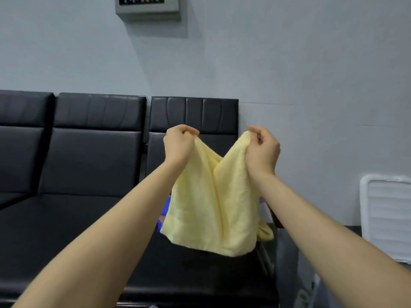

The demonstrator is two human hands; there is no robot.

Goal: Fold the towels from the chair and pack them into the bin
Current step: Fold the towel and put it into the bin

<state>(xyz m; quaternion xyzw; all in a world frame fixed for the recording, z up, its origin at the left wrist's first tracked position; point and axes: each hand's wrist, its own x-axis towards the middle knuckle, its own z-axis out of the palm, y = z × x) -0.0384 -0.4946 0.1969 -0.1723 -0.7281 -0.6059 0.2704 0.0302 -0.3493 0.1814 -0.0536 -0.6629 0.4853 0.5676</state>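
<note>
Pale grey wall [311,74] fills the background, and a grey box [147,6] with a dark panel is mounted on it near the top edge. Below it a row of black padded seats [89,156] is seen, joined side by side, running from the left edge to the middle of the view.

A pale yellow towel [211,205] is held up in the air in front of the rightmost seat. Its upper left corner is pinched by the left hand [179,145], whose fingers are curled down tightly over the bunched edge. The upper right corner is gripped by the right hand [262,150], with the cloth caught between thumb and curled fingers (the remaining fingers are folded loosely into the palm). Both hands are raised to about the same height, near each other, so that the top edge sags between them in a V and the cloth hangs in soft vertical folds.

Behind the hanging towel, on the seat, small parts of other cloths are visible: a blue piece [165,210] at the left and a yellow piece [265,233] at the right. A white ribbed plastic bin [387,216] is seen at the right edge, well apart from the towel.
</note>
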